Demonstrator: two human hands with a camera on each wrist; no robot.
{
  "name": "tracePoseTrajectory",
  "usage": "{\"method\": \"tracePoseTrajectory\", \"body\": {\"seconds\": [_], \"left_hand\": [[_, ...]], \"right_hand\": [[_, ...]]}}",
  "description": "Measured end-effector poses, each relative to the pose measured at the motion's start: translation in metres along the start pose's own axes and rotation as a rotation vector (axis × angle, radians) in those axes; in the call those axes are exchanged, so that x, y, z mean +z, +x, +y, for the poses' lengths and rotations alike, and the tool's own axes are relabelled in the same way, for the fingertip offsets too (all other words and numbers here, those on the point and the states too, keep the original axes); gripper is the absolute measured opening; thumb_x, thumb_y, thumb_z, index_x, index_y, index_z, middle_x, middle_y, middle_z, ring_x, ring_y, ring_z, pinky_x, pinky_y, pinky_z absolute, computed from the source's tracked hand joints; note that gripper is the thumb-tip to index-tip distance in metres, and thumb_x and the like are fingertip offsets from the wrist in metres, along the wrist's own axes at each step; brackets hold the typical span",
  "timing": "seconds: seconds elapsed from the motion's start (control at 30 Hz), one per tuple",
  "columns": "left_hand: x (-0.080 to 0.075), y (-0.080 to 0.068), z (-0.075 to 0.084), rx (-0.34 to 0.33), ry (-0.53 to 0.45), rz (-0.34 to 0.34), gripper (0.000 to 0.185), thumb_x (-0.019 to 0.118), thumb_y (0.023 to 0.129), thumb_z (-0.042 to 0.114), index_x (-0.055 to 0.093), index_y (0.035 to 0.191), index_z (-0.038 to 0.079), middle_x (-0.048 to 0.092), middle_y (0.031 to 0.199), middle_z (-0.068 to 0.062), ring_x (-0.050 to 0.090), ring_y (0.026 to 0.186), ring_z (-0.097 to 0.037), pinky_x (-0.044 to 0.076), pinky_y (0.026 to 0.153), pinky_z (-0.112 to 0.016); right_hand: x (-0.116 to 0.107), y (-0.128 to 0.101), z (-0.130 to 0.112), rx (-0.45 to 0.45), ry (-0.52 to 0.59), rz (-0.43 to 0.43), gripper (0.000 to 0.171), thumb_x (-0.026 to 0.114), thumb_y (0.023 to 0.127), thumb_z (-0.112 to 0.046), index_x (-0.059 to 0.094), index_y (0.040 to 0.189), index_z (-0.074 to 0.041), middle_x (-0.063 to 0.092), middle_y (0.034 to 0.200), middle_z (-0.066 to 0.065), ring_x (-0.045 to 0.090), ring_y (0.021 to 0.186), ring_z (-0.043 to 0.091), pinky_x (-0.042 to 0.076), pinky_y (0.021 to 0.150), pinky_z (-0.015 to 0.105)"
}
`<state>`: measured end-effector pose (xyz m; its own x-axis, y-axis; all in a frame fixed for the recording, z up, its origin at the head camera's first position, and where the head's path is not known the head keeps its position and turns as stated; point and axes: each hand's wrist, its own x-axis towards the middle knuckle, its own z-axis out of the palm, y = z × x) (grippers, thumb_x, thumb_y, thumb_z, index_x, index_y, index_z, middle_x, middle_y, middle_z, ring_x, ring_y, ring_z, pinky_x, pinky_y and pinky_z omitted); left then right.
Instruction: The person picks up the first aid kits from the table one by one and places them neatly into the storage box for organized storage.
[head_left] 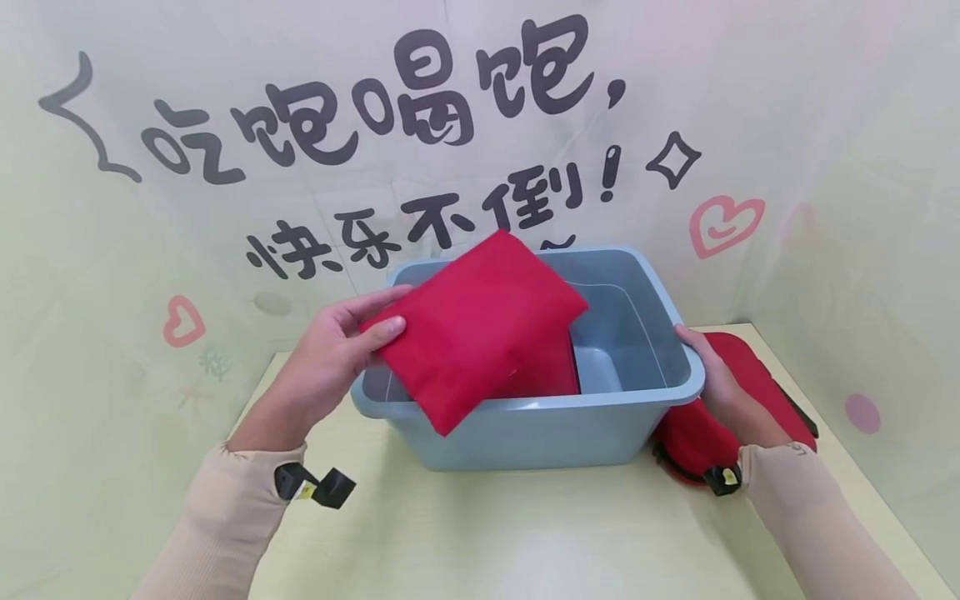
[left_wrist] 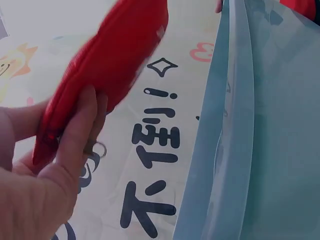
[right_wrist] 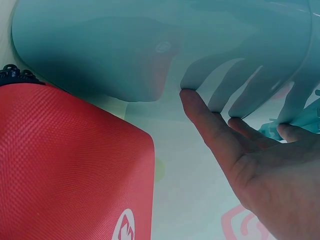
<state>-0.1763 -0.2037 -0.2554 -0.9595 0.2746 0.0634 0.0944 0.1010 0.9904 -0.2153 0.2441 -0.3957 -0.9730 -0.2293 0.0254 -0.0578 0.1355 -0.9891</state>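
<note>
My left hand (head_left: 318, 362) pinches one corner of a flat red fabric pouch (head_left: 487, 308), thumb on the upper face. The pouch is held tilted above the left part of a light blue plastic bin (head_left: 510, 442). A small metal ring (left_wrist: 100, 149) shows beside the pouch in the left wrist view. Below the pouch, another red item (head_left: 551, 362) with a dark edge lies in the bin, partly hidden. My right hand (head_left: 723, 387) is at the bin's right end. In the right wrist view its extended fingers (right_wrist: 207, 122) touch the outer wall.
A red case (head_left: 757, 383) with a white oval logo lies to the right of the bin, partly behind my right hand. A rounded red zipped case (head_left: 693, 437) is in front of it. The pale table (head_left: 480, 533) meets a printed cloth backdrop (head_left: 825, 167) behind the bin.
</note>
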Motion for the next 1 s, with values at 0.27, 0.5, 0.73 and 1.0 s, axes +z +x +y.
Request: {"method": "tracePoseTrajectory", "body": {"seconds": [0.27, 0.5, 0.73, 1.0], "left_hand": [[-0.001, 0.016, -0.002, -0.054, -0.038, 0.097, 0.053, 0.063, 0.098, 0.018, 0.047, 0.148, 0.008, 0.059, 0.129, -0.009, 0.067, 0.103, -0.019, 0.055, 0.089, -0.028], [0.000, 0.028, -0.010, -0.075, -0.134, 0.172, 0.053, 0.064, 0.097, 0.016, 0.048, 0.147, 0.007, 0.061, 0.125, -0.007, 0.069, 0.098, -0.016, 0.056, 0.087, -0.027], [0.006, 0.037, -0.017, -0.094, -0.164, 0.203, 0.055, 0.064, 0.098, 0.015, 0.045, 0.149, 0.008, 0.057, 0.130, -0.010, 0.068, 0.098, -0.016, 0.055, 0.087, -0.026], [0.015, 0.044, -0.023, -0.121, -0.188, 0.243, 0.056, 0.065, 0.097, 0.017, 0.045, 0.149, 0.008, 0.053, 0.134, -0.013, 0.065, 0.102, -0.018, 0.055, 0.087, -0.025]], "right_hand": [[0.001, 0.001, 0.000, -0.001, -0.003, -0.006, 0.071, 0.025, 0.104, -0.052, 0.011, 0.158, -0.007, 0.030, 0.147, 0.019, 0.046, 0.116, 0.009, 0.043, 0.091, 0.023], [0.002, 0.002, -0.001, -0.008, -0.003, -0.015, 0.071, 0.025, 0.105, -0.051, 0.010, 0.158, -0.007, 0.028, 0.148, 0.020, 0.044, 0.119, 0.015, 0.042, 0.092, 0.026], [0.002, 0.001, -0.001, -0.018, 0.001, -0.003, 0.070, 0.027, 0.105, -0.050, 0.012, 0.157, -0.006, 0.030, 0.146, 0.018, 0.045, 0.118, 0.015, 0.043, 0.091, 0.025], [0.002, 0.000, 0.000, -0.024, 0.004, -0.002, 0.068, 0.027, 0.105, -0.049, 0.014, 0.157, -0.007, 0.032, 0.144, 0.016, 0.048, 0.117, 0.013, 0.045, 0.090, 0.022]]}}
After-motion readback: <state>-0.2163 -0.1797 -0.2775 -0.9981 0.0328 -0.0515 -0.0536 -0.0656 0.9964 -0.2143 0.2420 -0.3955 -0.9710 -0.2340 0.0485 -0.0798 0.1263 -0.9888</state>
